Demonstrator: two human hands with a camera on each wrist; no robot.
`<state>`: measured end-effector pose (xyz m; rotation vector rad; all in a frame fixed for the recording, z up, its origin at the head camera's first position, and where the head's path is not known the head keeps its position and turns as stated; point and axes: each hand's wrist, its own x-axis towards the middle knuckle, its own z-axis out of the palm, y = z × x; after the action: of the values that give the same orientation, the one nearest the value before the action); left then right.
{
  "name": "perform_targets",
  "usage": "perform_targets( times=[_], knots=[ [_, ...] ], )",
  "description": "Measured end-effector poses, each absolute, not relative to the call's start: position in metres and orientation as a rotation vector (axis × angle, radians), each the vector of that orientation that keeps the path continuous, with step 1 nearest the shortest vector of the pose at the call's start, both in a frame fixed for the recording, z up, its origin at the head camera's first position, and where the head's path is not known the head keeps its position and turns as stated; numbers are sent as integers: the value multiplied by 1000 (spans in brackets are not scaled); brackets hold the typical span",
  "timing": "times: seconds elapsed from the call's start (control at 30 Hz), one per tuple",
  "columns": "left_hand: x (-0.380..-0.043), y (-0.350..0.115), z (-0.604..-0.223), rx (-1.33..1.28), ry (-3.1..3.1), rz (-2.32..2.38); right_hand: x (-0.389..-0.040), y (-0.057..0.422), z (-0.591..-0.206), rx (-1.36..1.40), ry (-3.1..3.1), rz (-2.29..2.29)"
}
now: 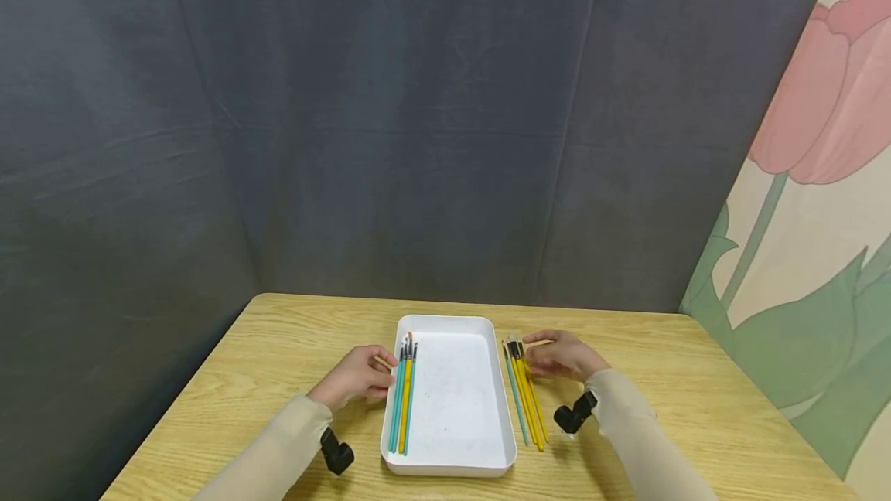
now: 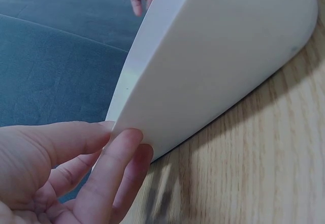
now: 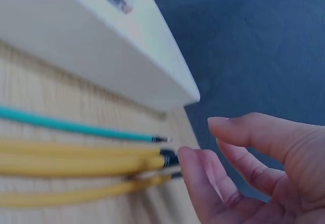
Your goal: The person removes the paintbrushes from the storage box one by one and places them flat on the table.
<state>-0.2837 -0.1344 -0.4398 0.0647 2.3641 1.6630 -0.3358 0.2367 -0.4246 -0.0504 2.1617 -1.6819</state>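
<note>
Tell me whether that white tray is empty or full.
Neither: the white tray is partly filled. Several paintbrushes lie along its left side, leaving most of its floor uncovered.

- Dark blue-grey cloth (image 1: 418, 122), faintly creased, hangs behind the table (image 1: 285, 346)
- Table has light wood grain, rounded far corners
- Cream wall (image 1: 821, 230) at right, painted pink tulip (image 1: 814, 91), green leaves (image 1: 807, 323)

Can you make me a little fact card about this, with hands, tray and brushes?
Left hand: pinches the rim of a white rectangular tray
In tray: slim teal-handled paintbrushes, one yellow-handled paintbrush
Right of tray: one teal-handled paintbrush, several yellow-handled paintbrushes
Right hand: near the yellow-handled paintbrushes, holding nothing
Table: light wood grain
</note>
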Motion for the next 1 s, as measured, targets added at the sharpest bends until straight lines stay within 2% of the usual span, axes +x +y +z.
perform_targets(
  times=[0.33, 0.67, 1.0],
  knots=[
    [-284, -135, -440, 59, 2361, 1664, -330, 191, -402, -295, 1997, -1758],
    [-285, -133, -441, 59, 2359, 1661, -319, 121, -405, -246, 2024, -1664],
    [-285, -135, -443, 47, 2361, 1667, -313, 80, -419, -237, 2128, -1504]
  ],
)
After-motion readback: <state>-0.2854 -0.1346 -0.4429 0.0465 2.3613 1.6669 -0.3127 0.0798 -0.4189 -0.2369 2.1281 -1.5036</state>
